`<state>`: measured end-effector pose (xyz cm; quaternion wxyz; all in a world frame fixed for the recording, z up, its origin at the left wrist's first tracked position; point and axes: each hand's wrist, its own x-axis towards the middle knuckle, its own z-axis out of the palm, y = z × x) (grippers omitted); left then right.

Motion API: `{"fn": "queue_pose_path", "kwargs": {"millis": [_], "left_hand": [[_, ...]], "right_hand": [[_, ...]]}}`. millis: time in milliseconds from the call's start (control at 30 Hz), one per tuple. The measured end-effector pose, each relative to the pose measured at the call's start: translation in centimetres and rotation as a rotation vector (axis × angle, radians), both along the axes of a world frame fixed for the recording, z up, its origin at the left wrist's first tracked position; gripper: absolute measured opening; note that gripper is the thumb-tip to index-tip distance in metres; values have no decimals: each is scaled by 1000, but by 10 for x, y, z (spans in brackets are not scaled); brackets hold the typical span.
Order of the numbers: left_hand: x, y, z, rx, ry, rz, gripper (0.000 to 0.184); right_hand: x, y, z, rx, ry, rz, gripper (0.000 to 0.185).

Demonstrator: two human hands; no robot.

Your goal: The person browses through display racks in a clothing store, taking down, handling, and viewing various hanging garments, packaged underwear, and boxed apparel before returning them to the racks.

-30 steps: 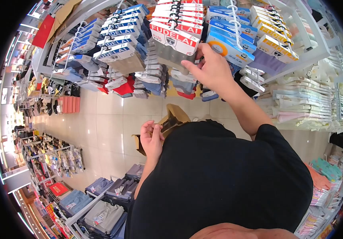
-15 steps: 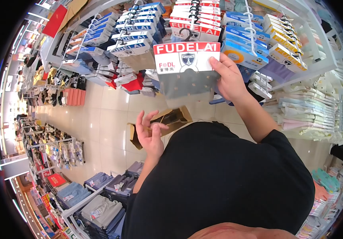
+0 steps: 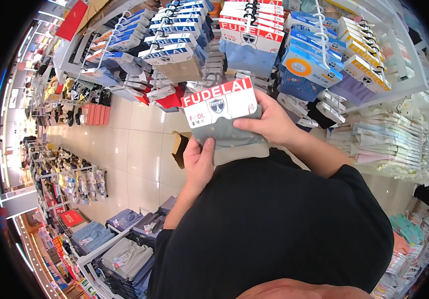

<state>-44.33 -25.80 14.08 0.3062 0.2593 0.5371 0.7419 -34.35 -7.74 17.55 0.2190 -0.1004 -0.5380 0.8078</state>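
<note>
A pack of grey underwear [image 3: 229, 133] is held in front of my chest, tilted up to the right. Its white header card [image 3: 219, 104] has a red band reading FUDELAI, and small light motifs dot the grey fabric. My right hand [image 3: 273, 122] grips the right side, thumb lying across the front below the card. At the lower left corner, my left hand [image 3: 198, 162] pinches the fabric with its thumb in front; its other fingers are partly hidden behind. Beyond it, similar red-topped packs [image 3: 251, 35] hang from a hook on the rack.
Blue-topped packs [image 3: 167, 54] hang to the left, and blue-and-orange [image 3: 310, 67] and yellow [image 3: 361, 70] ones to the right. A brown paper bag [image 3: 178, 149] stands on the tiled floor. Folded trousers [image 3: 127, 259] lie on a lower-left rack; stacked pale clothes [image 3: 386, 134] are at right.
My right hand has brought the underwear pack down and closer, away from the rack. My left hand, open and empty before, has risen and taken hold of its lower left corner.
</note>
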Motion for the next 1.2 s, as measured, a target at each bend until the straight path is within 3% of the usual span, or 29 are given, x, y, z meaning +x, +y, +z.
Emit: {"fn": "queue_pose_path", "kwargs": {"millis": [100, 167, 233, 300, 433, 567, 967, 1167, 1200], "left_hand": [[1, -3, -12, -74, 45, 25, 28], [-3, -14, -14, -235, 94, -36, 27], [3, -5, -13, -194, 221, -5, 26], [10, -4, -11, -153, 44, -35, 26], [13, -5, -17, -70, 25, -23, 28], [12, -5, -16, -80, 66, -83, 27], [13, -9, -19, -97, -9, -4, 26], [9, -14, -22, -98, -1, 32, 24], [8, -15, -23, -102, -2, 38, 24]], "right_hand": [[9, 15, -10, 328, 2, 107, 29], [5, 19, -10, 377, 362, 156, 15], [12, 16, -9, 252, 254, 228, 17], [17, 19, -20, 288, 143, 130, 22], [10, 32, -14, 131, 248, -257, 40], [-2, 62, -10, 21, 142, -436, 39], [-20, 81, -38, 301, -26, -545, 37], [-6, 69, -94, 651, -354, -550, 44], [2, 65, -108, 742, -424, -559, 55]]}}
